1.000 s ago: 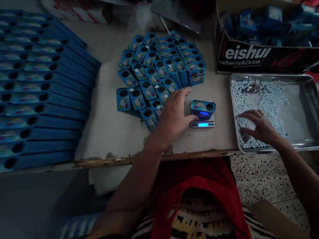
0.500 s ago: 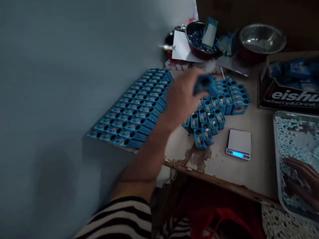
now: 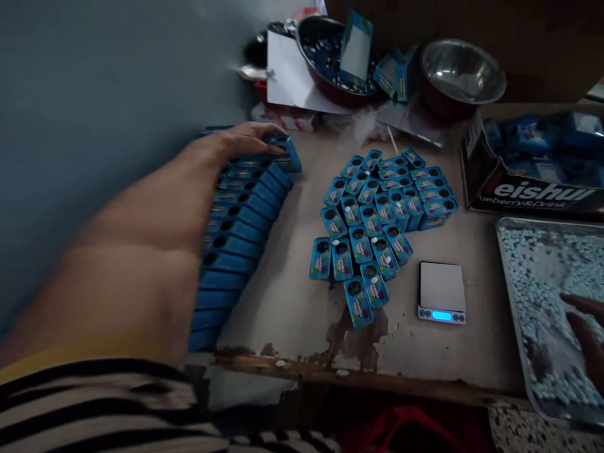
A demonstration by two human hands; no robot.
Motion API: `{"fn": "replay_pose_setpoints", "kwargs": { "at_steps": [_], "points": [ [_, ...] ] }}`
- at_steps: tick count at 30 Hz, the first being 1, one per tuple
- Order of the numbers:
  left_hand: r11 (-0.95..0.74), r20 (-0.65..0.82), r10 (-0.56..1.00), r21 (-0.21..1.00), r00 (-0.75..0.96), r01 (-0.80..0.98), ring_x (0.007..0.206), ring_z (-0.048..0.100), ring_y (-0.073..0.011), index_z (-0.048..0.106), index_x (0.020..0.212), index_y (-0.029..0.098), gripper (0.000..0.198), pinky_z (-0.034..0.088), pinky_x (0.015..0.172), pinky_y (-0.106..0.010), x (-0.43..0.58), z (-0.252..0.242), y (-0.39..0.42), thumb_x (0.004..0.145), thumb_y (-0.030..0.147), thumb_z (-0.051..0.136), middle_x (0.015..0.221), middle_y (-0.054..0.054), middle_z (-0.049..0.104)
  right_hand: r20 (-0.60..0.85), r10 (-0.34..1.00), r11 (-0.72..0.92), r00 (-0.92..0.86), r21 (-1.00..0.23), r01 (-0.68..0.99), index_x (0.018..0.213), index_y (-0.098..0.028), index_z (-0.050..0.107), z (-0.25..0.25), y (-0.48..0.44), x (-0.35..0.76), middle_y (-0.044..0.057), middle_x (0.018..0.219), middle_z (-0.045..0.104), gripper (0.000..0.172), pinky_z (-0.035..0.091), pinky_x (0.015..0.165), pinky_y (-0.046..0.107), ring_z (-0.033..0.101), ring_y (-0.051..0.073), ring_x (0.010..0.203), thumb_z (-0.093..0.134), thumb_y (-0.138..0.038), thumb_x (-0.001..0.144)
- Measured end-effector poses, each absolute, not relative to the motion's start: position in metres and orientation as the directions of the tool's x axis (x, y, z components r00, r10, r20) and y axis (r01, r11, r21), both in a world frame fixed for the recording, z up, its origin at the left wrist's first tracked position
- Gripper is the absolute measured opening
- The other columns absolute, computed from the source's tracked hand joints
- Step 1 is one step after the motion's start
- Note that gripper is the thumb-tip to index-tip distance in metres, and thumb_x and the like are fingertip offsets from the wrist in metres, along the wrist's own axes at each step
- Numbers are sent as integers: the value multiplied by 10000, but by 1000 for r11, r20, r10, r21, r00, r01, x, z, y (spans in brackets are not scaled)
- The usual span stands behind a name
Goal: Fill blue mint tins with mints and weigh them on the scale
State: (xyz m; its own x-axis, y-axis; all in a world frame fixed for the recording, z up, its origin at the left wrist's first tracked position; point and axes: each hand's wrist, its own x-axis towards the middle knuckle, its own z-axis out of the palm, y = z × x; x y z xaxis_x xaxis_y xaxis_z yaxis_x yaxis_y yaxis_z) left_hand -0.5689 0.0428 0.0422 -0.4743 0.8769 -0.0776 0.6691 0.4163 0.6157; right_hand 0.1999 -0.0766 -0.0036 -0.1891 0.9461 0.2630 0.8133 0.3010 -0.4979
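Observation:
My left hand (image 3: 252,137) is closed around a small blue box (image 3: 289,157) with a dark round hole in its top. It is at the far end of a block of similar blue boxes (image 3: 243,229) packed in rows along the wall; my forearm covers much of that block. At the right edge my right hand (image 3: 587,327) shows only in part, its fingers apart over a metal tray (image 3: 513,314) of small pale blue and white pellets. I see nothing held in those fingers.
A looser cluster of blue boxes (image 3: 370,220) stands mid-table, with white pellets on some tops. A lit digital scale (image 3: 442,286) sits beside it. Behind are a filled bowl (image 3: 325,91), a shiny metal bowl (image 3: 462,75) and a carton (image 3: 533,192) of blue packs.
My left hand has carried the blue box leftward from above the cluster to the far end of the rows. The view has shifted, and my right hand's fingers are spread differently over the tray.

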Motion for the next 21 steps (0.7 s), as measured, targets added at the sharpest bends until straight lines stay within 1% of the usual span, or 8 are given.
{"fn": "replay_pose_setpoints", "kwargs": {
  "at_steps": [2, 5, 9, 13, 15, 17, 19, 21],
  "points": [
    [454, -121, 868, 588, -482, 670, 1015, 529, -148, 690, 920, 243, 514, 395, 1287, -377, -579, 33, 39, 828, 705, 895, 813, 92, 664, 291, 903, 422, -315, -476, 771, 1432, -732, 633, 11, -68, 165, 70, 1219, 749, 475, 584, 921, 790, 745, 513, 1104, 660, -482, 1029],
    [512, -153, 843, 523, -516, 681, 1259, 508, -209, 649, 882, 241, 580, 245, 1402, -473, -581, 18, 33, 856, 793, 824, 992, 39, 710, 392, 665, 747, -636, -380, 546, 1474, -432, 671, 22, -43, 96, 89, 1180, 781, 452, 675, 893, 578, 796, 373, 1041, 666, -267, 1053],
    [544, -123, 822, 458, -556, 703, 1523, 320, -240, 653, 1125, 259, 680, -38, 1436, -645, -563, 6, 20, 910, 902, 700, 1335, 99, 656, 175, 419, 898, -891, -229, 377, 1569, -265, 632, 30, -9, -1, 137, 1295, 758, 530, 641, 865, 431, 769, 293, 1061, 513, -110, 1076],
    [484, -36, 856, 403, -515, 777, 1628, 201, -264, 591, 1438, 368, 818, -132, 1424, -701, -547, 13, 0, 925, 1003, 540, 1661, 160, 495, -98, 341, 938, -935, -32, 346, 1563, -288, 675, 40, 19, -70, 115, 1289, 739, 630, 480, 694, 331, 716, 226, 921, 499, 7, 1036],
    [408, 5, 899, 356, -439, 841, 1664, 203, -330, 588, 1512, 398, 968, -55, 1434, -720, -545, 22, -15, 826, 1080, 564, 1765, 118, 432, -165, 310, 950, -936, 29, 310, 1453, -276, 752, 45, 31, -88, 102, 1247, 756, 545, 422, 685, 331, 700, 217, 908, 516, 1, 1048],
    [326, -2, 941, 267, -337, 907, 1663, 279, -426, 660, 1503, 331, 1185, 46, 1404, -783, -546, 32, -34, 654, 1156, 613, 1770, 10, 473, -196, 289, 957, -937, 75, 280, 1272, -245, 827, 52, 38, -95, 96, 1197, 774, 397, 395, 698, 340, 692, 218, 906, 553, -40, 1068],
    [228, -27, 974, 160, -226, 960, 1627, 379, -497, 731, 1444, 207, 1341, 158, 1306, -879, -544, 39, -61, 558, 1194, 540, 1663, -72, 588, -188, 278, 960, -942, 88, 266, 1075, -217, 859, 60, 40, -90, 95, 1160, 783, 237, 397, 736, 348, 692, 227, 931, 651, -105, 1060],
    [128, -23, 992, 89, -126, 988, 1543, 510, -505, 769, 1390, 130, 1425, 293, 1188, -913, -537, 44, -91, 533, 1208, 402, 1506, -92, 682, -129, 289, 957, -949, 68, 282, 944, -210, 858, 69, 35, -73, 89, 1116, 786, 133, 410, 785, 352, 696, 241, 975, 759, -183, 1029]
  ]
}}
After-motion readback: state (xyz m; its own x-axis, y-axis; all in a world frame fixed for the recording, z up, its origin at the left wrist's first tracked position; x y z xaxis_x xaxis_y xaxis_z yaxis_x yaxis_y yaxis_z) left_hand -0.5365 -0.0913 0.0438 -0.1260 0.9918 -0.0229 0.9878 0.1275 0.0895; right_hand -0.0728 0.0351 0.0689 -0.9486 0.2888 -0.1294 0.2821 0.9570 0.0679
